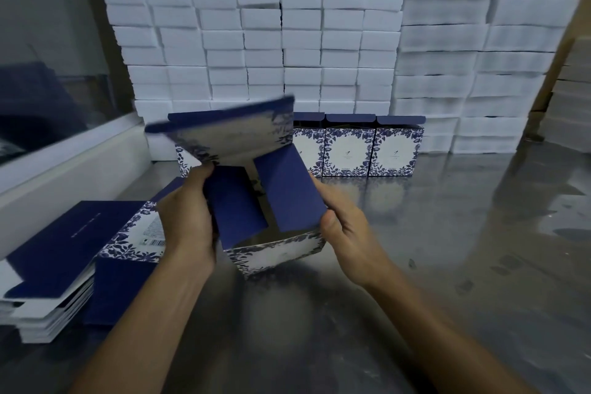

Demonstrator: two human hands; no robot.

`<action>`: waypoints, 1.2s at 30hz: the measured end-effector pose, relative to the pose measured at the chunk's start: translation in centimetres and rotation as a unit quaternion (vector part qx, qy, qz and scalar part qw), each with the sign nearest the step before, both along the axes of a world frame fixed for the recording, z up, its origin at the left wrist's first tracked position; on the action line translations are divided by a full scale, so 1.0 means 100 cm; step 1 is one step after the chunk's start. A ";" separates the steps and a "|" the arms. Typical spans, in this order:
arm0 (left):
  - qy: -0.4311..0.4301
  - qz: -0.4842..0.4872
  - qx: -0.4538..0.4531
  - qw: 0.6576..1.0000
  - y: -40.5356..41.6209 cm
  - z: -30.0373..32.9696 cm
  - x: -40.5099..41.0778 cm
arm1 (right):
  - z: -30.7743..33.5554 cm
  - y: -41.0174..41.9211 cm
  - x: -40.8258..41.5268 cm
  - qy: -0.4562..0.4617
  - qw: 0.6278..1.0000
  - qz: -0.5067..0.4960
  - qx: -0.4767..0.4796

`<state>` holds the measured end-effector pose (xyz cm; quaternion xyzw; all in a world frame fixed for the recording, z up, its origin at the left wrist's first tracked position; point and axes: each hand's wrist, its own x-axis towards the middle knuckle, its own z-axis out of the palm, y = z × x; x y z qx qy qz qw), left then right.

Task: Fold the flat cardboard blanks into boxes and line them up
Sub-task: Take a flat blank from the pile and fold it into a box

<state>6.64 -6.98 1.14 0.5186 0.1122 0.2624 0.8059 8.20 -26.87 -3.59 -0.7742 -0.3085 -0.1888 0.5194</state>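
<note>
Near the middle of the table (415, 265), a half-folded box (275, 249) of smooth card, navy inside and white with blue leaf print outside, sits between both hands. The left hand (187, 221) curls round its left navy flap; the right hand (347, 233) grips its right corner, thumb on the edge. Its big flap (230, 131) is blurred. Flat blanks (57, 265) are stacked at near left. Folded boxes (371, 150) stand in a row at the far side before white foam blocks (303, 41). The table is grey, glossy metal.
</note>
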 end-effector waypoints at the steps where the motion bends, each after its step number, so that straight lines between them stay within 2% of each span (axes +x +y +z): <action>1: 0.000 0.016 0.028 0.999 0.001 -0.002 0.002 | -0.001 0.000 0.000 0.001 1.000 -0.003 0.007; 7: -0.021 0.109 0.209 0.971 0.006 -0.010 0.006 | -0.004 0.006 -0.002 0.040 0.999 -0.018 0.026; 11: -0.021 0.103 0.195 0.975 0.005 -0.021 0.011 | -0.007 0.007 -0.005 0.063 0.997 -0.027 0.020; 14: -0.054 0.049 0.176 0.982 -0.006 -0.023 0.008 | -0.009 0.006 -0.005 0.097 0.994 -0.041 0.007; 19: -0.109 0.034 0.325 0.939 -0.007 -0.025 0.006 | -0.010 0.003 -0.006 0.107 0.993 -0.042 0.025; 26: -0.124 0.011 0.357 0.926 -0.006 -0.032 0.010 | -0.012 0.005 -0.005 0.124 0.990 -0.054 0.048; 28: -0.147 0.023 0.395 0.906 -0.006 -0.036 0.008 | -0.014 0.003 -0.002 0.136 0.987 -0.058 0.060; 33: -0.243 0.060 0.528 0.812 -0.016 -0.046 0.001 | -0.020 -0.002 0.008 0.129 0.981 -0.102 0.105; 36: -0.253 0.088 0.543 0.796 -0.025 -0.046 0.004 | -0.022 -0.002 0.010 0.117 0.978 -0.124 0.121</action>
